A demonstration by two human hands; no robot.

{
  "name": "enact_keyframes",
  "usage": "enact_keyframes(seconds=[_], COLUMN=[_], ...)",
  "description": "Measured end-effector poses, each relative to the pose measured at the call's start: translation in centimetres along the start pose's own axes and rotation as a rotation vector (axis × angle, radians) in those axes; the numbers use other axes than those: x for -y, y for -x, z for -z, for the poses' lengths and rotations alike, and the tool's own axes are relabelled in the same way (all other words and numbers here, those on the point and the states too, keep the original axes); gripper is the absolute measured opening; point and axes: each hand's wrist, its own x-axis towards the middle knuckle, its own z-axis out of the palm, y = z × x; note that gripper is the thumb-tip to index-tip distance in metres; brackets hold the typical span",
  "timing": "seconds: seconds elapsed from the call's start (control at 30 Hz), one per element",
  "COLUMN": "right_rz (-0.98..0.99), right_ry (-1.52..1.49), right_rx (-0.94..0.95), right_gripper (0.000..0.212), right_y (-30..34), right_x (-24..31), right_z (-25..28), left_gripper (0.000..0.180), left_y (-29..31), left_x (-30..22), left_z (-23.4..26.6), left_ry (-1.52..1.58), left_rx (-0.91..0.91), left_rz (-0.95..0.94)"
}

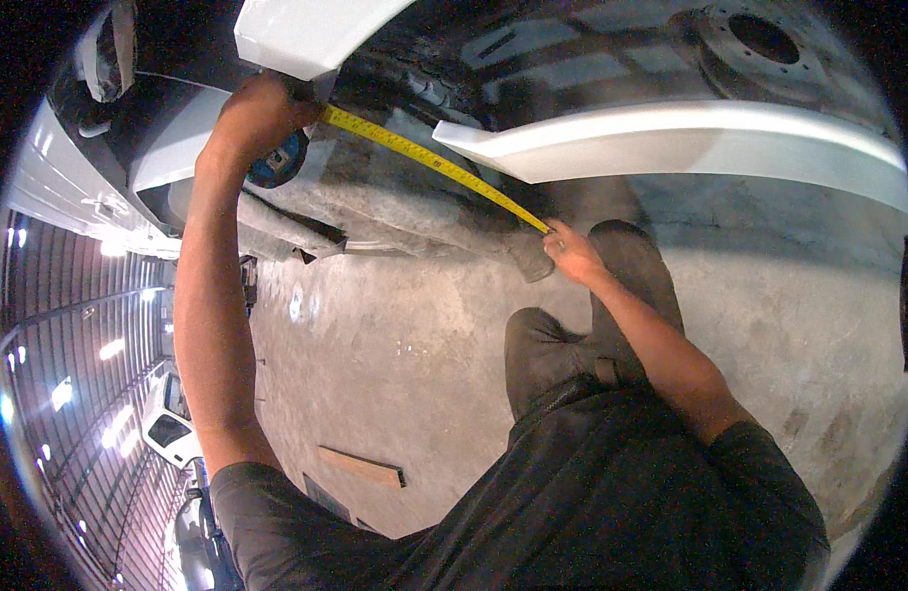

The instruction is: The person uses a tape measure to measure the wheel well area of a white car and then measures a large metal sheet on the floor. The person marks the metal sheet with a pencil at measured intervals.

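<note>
Several fingers of the right hand (pixel 575 254) are clamped together on one end of the yellow measuring tape (pixel 434 164), which stretches between both hands. The left hand (pixel 255 113) is curled beside the blue tape case (pixel 279 164), just under the corner of a white panel (pixel 301 37); its fingertips are partly hidden, so I cannot tell how they close. Near the middle of the tape there is the end of a second, curved white panel (pixel 710 140). Further out, a wooden plank (pixel 360 466) lies on the concrete floor (pixel 424 374).
</note>
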Motion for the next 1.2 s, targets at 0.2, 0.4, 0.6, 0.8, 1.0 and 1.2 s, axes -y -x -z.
enact_keyframes(seconds=[0.2,0.4,0.6,0.8,1.0,1.2], right_rz=[-0.011,0.028,0.070,0.076,0.117,0.090], right_ry=[-0.128,-0.168,-0.180,-0.178,-0.242,-0.324], right_rx=[0.055,0.079,0.095,0.115,0.108,0.121], right_gripper=[0.048,0.047,0.048,0.049,0.048,0.049], right_y=[-0.5,0.0,0.0,0.8,0.0,0.0], right_x=[-0.2,0.7,0.6,2.8,0.8,1.1], right_z=[0.3,1.0,1.3,1.8,1.3,0.9], left_gripper=[0.026,0.025,0.028,0.029,0.028,0.025], left_y=[-0.4,-0.3,-0.7,-0.5,0.4,0.2], left_x=[0.3,0.6,0.3,1.3,-0.8,0.8], left_z=[0.1,-0.3,-0.3,-0.7,0.7,-0.3], left_ry=[-0.023,0.010,0.006,-0.049,0.053,0.065], left_rx=[0.038,-0.016,0.010,-0.021,-0.025,-0.081], left_rz=[-0.031,-0.077,0.008,-0.075,-0.031,-0.101])
